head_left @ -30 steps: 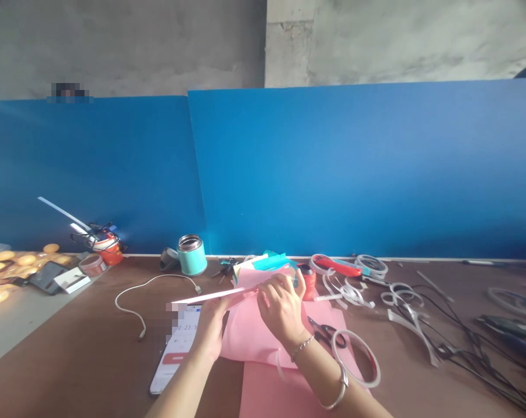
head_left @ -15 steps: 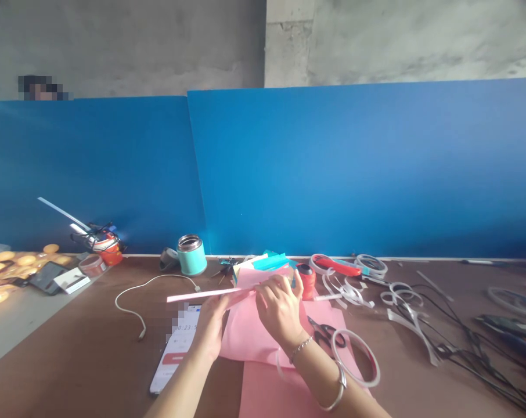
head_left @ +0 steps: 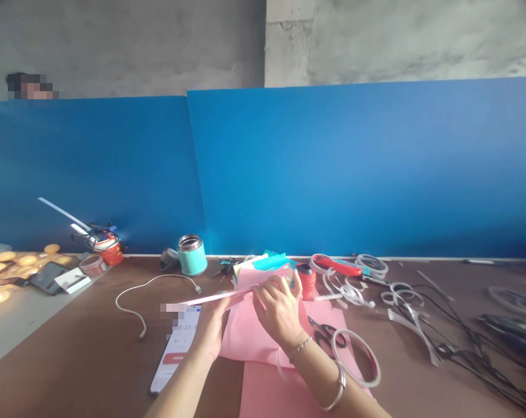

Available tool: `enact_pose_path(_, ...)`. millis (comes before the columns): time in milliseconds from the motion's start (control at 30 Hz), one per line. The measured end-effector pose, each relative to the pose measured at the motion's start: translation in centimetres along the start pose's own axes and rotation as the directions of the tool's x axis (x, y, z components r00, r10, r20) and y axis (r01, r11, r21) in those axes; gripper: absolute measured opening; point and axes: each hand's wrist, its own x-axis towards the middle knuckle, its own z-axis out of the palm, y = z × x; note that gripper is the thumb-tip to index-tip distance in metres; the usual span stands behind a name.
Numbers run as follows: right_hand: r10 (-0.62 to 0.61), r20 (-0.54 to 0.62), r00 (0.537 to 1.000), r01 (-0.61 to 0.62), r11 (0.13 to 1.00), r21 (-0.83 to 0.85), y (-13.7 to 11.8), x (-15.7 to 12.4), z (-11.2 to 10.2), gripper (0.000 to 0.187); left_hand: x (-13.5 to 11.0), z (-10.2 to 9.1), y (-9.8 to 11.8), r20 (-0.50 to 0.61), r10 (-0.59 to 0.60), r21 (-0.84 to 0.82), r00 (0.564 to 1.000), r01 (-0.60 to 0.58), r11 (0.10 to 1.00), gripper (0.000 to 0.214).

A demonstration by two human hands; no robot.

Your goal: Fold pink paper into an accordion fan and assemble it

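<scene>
A long, narrow pale-pink paper strip (head_left: 214, 298) slants across the middle in my hands. My left hand (head_left: 211, 330) is closed on its middle part, thumb side toward me. Over the strip's right end, my right hand (head_left: 278, 310) is closed in a pinch; its fingertips are partly hidden. Below both hands lie pink sheets (head_left: 245, 339), touching or nearly touching my right hand. Black scissors (head_left: 326, 334) rest on the pink paper beside my right wrist. A phone (head_left: 176, 354) showing a timer lies left of my left forearm.
A tape roll (head_left: 378, 366) lies by my right forearm. Behind stand a red spool (head_left: 305, 281), a teal cup (head_left: 192, 255) and blue paper (head_left: 271, 262). Cables (head_left: 463, 342) and tape scraps (head_left: 348, 290) lie right, a white cable (head_left: 132, 310) left. A blue partition (head_left: 354, 174) borders the table.
The strip's left end has dipped downward, now reaching over the top of the phone. My right hand has shifted very slightly left; my left hand stays put.
</scene>
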Motion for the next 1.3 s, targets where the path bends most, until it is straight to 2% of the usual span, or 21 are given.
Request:
enact_pose_path(167, -0.016, -0.021, 1.0, 0.017, 1.0, 0.006, 0.1, 0.0, 0.0, 0.014, 0.1, -0.2, -0.3, 0.034, -0.022, -0.041, 0.999, 0.024, 0.999, 0.029)
enact_pose_path(300, -0.033, -0.028, 0.999, 0.032, 0.999, -0.007, 0.1, -0.1, 0.1, 0.016, 0.0, 0.0, -0.2, 0.038, 0.007, -0.046, 0.999, -0.005, 0.999, 0.028)
enact_pose_path(533, -0.058, 0.005, 0.998, 0.058, 0.998, -0.009, 0.1, -0.3, 0.3, 0.014, -0.1, -0.1, 0.4, 0.041, -0.01, -0.028, 0.999, 0.011, 1.0, 0.026)
enact_pose_path(700, -0.024, 0.088, 0.996, 0.023, 1.0, 0.015, -0.3, 1.1, -1.3, 0.013, 0.2, -0.6, 1.2, -0.076, -0.013, 0.109, 0.997, 0.022, 0.994, 0.024)
enact_pose_path(867, 0.077, 0.187, 0.979, -0.073, 0.997, -0.026, 0.5, 3.5, -4.1, 0.017, 0.7, -1.3, 1.1, -0.132, -0.002, 0.133, 0.991, 0.02, 0.991, 0.02)
enact_pose_path(967, 0.1, 0.291, 0.952, -0.11, 0.994, 0.019, 1.2, 4.1, -4.9, 0.016, 0.7, -1.4, 1.0, -0.083, 0.006, 0.139, 0.997, 0.005, 0.99, 0.024)
enact_pose_path(1067, 0.074, 0.374, 0.924, -0.109, 0.991, 0.073, 1.3, 3.9, -4.9, 0.01, 0.7, -1.5, 0.8, -0.054, 0.033, 0.162, 0.998, -0.024, 0.987, 0.026)
enact_pose_path(1233, -0.011, 0.434, 0.901, -0.007, 0.999, 0.04, 0.9, 3.1, -3.9, 0.008, 0.8, -2.0, 0.5, -0.013, 0.072, 0.237, 0.997, -0.067, 0.969, 0.029)
enact_pose_path(1300, -0.008, 0.455, 0.89, 0.015, 1.0, -0.013, 0.7, 2.9, -3.6, 0.006, 0.8, -2.1, 0.5, 0.006, 0.109, 0.274, 0.994, -0.107, 0.956, 0.029)
